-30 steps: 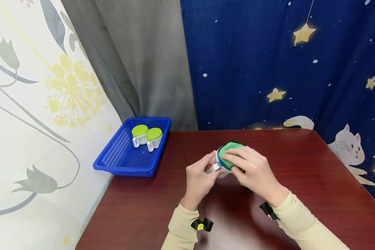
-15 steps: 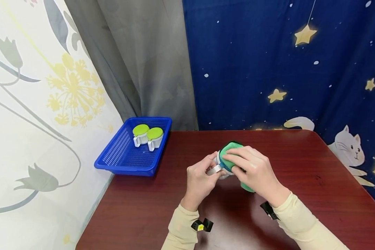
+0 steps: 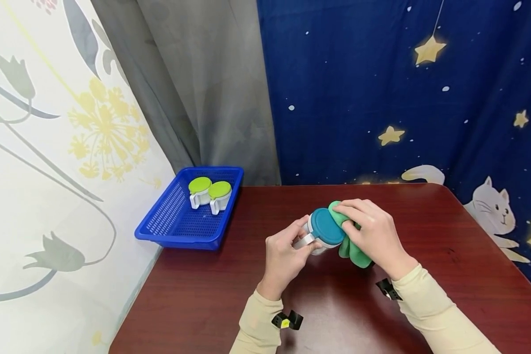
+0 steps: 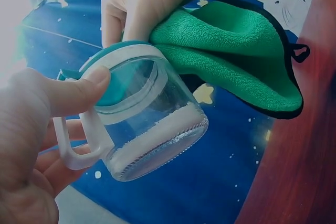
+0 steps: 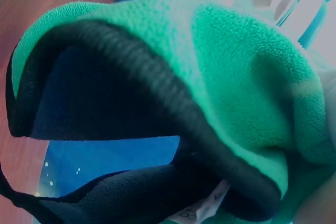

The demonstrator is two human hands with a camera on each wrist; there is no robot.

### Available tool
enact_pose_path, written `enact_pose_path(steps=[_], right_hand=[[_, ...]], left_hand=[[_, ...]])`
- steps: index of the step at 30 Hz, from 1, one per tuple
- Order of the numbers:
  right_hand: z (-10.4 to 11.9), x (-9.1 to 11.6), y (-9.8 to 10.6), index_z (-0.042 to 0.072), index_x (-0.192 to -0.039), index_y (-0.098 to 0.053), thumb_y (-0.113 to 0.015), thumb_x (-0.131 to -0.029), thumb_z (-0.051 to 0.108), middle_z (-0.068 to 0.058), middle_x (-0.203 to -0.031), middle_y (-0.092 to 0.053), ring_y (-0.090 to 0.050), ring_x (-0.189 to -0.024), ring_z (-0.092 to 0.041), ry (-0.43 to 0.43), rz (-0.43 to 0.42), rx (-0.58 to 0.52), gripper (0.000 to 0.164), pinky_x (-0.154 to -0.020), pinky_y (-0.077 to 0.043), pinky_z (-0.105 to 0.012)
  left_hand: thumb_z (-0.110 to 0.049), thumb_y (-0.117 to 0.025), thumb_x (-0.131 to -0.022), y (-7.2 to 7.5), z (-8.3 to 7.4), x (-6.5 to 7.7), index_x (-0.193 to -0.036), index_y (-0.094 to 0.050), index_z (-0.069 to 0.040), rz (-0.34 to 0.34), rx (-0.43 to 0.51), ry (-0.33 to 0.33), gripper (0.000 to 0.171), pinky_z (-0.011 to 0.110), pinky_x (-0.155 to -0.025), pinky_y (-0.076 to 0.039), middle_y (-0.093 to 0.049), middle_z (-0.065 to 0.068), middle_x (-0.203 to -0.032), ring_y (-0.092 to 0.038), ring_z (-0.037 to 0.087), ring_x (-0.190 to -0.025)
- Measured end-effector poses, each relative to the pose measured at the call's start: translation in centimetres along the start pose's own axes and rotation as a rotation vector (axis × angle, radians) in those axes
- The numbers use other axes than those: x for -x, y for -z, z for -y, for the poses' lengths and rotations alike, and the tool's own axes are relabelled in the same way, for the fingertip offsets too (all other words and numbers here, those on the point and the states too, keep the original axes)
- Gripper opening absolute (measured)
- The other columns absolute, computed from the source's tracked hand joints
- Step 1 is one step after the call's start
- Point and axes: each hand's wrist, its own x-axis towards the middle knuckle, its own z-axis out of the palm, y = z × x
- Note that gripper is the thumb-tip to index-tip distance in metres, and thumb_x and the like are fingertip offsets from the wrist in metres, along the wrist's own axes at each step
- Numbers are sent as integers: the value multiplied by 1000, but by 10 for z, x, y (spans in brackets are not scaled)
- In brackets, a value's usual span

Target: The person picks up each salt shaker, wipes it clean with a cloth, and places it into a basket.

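Note:
My left hand [image 3: 287, 253] grips a glass seasoning jar [image 4: 157, 124] by its white handle and collar, thumb on the collar. The jar is tilted, its teal lid [image 3: 327, 226] facing up toward me, and white grains lie inside along its bottom. At the lid's right edge my right hand [image 3: 373, 233] pinches a green cloth [image 4: 231, 45] with black trim and a small hanging loop. Most of the cloth hangs below the fingers. In the right wrist view, folds of the cloth [image 5: 236, 77] fill most of the picture and hide the jar's body.
A blue plastic basket [image 3: 176, 241] stands at the table's back left. Inside it are two white-handled jars with lime-green lids [image 3: 200, 185]. The dark red table [image 3: 447, 255] reaches the blue curtain at the back.
My right hand has slid the cloth from over the lid to its right edge, so the teal top now shows. More of the cloth hangs down. The left hand keeps its hold on the jar.

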Motion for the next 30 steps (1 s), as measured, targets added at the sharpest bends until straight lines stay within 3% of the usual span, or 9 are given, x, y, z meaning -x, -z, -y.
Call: enact_pose_path(steps=[6,11,14,21,30], right_hand=[[18,-1,-1,16,-115,-77,-67,-82,4,1,-117,-70,-64,-105,-18,83,-40,-100,37,-83,-55,-38],[38,-8,5,14,-114,-77,-63,-82,3,-1,-118,-70,-65,-103,-21,226,-52,-174,36,-84,-55,-38],[43,-12,8,13,-111,-77,-60,-84,5,-2,-117,-70,-66,-103,-22,269,-64,-176,33,-84,-55,-39],[40,-15,11,13,-107,-78,-61,-84,6,-1,-115,-71,-66,-100,-19,234,-59,-137,30,-78,-57,-40],[25,-16,9,16,-112,-77,-64,-84,7,2,-117,-71,-64,-103,-15,120,-34,-111,32,-75,-56,-36]], left_hand=[[-25,-92,-74,-3,0,2,-123,-70,-6,-1,-2,35,57,17,-60,-52,-62,-5,-76,-56,5,-64],[-25,-90,-76,-5,0,1,-125,-69,-8,10,9,-5,56,14,-57,-47,-63,-6,-76,-53,3,-61],[-25,-89,-79,-7,-2,-1,-126,-68,-10,26,15,-37,54,13,-59,-48,-62,-7,-77,-54,1,-62],[-21,-91,-76,-9,-6,0,-125,-67,-9,28,-9,-85,56,12,-59,-48,-62,-6,-77,-56,1,-63],[-18,-92,-74,-7,-11,-3,-125,-67,-6,19,-50,-127,58,13,-61,-48,-62,-5,-78,-55,3,-64]])
